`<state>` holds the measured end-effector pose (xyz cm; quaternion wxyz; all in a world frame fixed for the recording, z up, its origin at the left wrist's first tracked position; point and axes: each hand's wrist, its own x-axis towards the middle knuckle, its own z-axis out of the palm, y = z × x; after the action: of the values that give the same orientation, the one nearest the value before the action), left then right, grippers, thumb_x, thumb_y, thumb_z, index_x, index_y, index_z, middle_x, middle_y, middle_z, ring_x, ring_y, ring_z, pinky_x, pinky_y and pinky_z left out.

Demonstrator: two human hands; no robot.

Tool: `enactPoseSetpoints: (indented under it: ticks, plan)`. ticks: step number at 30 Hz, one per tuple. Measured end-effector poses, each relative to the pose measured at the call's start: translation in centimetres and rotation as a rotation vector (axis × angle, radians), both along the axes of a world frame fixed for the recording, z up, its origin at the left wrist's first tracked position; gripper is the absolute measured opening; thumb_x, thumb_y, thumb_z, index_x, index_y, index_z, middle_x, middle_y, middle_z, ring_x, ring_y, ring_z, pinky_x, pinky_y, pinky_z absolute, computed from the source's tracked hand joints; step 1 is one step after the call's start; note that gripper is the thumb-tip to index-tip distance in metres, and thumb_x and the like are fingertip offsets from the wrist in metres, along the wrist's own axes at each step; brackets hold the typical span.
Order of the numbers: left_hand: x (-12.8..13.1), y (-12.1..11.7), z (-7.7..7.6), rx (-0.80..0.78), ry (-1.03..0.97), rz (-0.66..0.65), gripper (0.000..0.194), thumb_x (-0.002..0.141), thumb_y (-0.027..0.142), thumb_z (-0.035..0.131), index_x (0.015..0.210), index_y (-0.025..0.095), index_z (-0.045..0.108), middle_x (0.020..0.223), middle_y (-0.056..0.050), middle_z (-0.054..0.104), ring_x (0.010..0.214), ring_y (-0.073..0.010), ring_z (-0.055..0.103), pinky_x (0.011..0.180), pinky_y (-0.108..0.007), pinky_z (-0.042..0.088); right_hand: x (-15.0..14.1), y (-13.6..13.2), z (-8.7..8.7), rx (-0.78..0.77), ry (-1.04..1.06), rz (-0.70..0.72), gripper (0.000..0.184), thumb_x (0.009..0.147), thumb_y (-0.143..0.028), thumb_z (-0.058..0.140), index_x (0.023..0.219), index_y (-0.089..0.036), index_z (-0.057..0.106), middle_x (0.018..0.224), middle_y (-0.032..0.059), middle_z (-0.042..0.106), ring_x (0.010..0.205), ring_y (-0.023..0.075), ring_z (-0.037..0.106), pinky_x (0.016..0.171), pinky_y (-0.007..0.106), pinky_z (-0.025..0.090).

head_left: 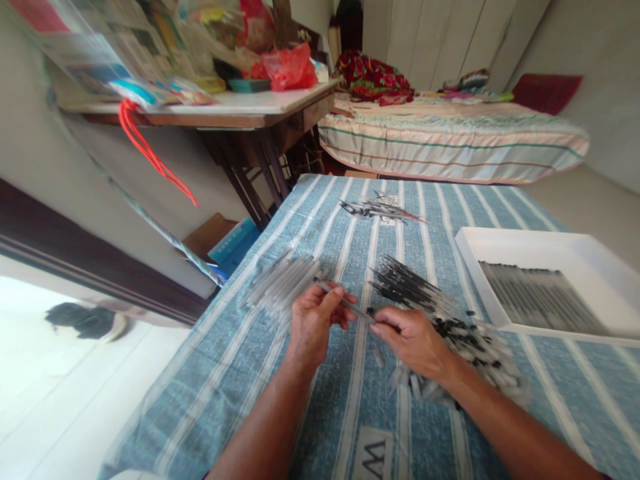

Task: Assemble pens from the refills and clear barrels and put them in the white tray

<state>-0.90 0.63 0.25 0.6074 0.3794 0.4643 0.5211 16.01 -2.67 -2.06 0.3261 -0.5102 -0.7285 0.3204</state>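
Observation:
A slim grey pen (354,309) slants between my two hands above the striped cloth. My left hand (314,319) is closed round its barrel, thumb on top. At the pen's lower right end, my right hand (413,339) pinches with thumb and fingers; a small dark piece shows there. Left of my left hand lies a pile of translucent grey pen barrels (280,283). Beyond my right hand is a bundle of thin dark pen refills (407,283). Beside and partly under my right forearm spreads a heap of clear and black pen caps (493,363).
A white tray (520,245) at the right holds a row of grey pens (540,293). More thin refills (377,209) lie scattered toward the table's far end. Past the blue striped tablecloth (280,413) stand a cluttered desk (240,110) and a bed (450,140).

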Motion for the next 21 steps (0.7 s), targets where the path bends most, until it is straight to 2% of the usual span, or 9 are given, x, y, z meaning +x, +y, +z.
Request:
enactPoseSetpoints:
  ticks: [4,15,18,21]
  plan:
    - [0.26,-0.11,-0.13,0.018,-0.034,-0.003,0.020,0.069,0.029,0.067,0.075,0.015,0.054,0.066,-0.003,0.069,0.043,-0.0116,0.058,0.039,-0.022,0.046,-0.10,-0.12,-0.24,0.119,-0.083,-0.019,0.019,0.084,-0.027,0.047,0.069,-0.018,0.055,0.055,-0.0028,0.048,0.051,0.0094,0.044,0.053,0.020,0.034]
    - [0.76,-0.39,-0.57,0.016,-0.069,-0.023,0.019,0.072,0.028,0.066,0.077,0.016,0.051,0.064,-0.002,0.068,0.040,-0.0116,0.057,0.039,-0.023,0.046,-0.27,-0.41,-0.30,0.194,-0.177,-0.007,0.024,0.086,-0.024,0.045,0.063,-0.018,0.049,0.053,-0.0024,0.049,0.050,0.0092,0.046,0.053,0.020,0.033]
    - [0.80,-0.37,-0.74,0.023,-0.047,-0.020,0.018,0.074,0.027,0.064,0.077,0.016,0.051,0.062,-0.001,0.067,0.039,-0.0107,0.055,0.038,-0.022,0.045,-0.20,-0.03,-0.16,0.192,-0.259,0.035,0.026,0.087,-0.024,0.043,0.062,-0.018,0.049,0.053,-0.0020,0.051,0.050,0.0090,0.046,0.052,0.020,0.031]
    - [0.99,-0.43,-0.75,0.017,-0.067,-0.015,0.017,0.074,0.026,0.065,0.078,0.015,0.052,0.063,0.000,0.067,0.041,-0.0102,0.055,0.039,-0.022,0.045,0.00,0.40,0.40,0.258,-0.414,0.064,0.027,0.090,-0.026,0.041,0.068,-0.017,0.054,0.059,0.0002,0.058,0.053,0.0107,0.051,0.054,0.022,0.031]
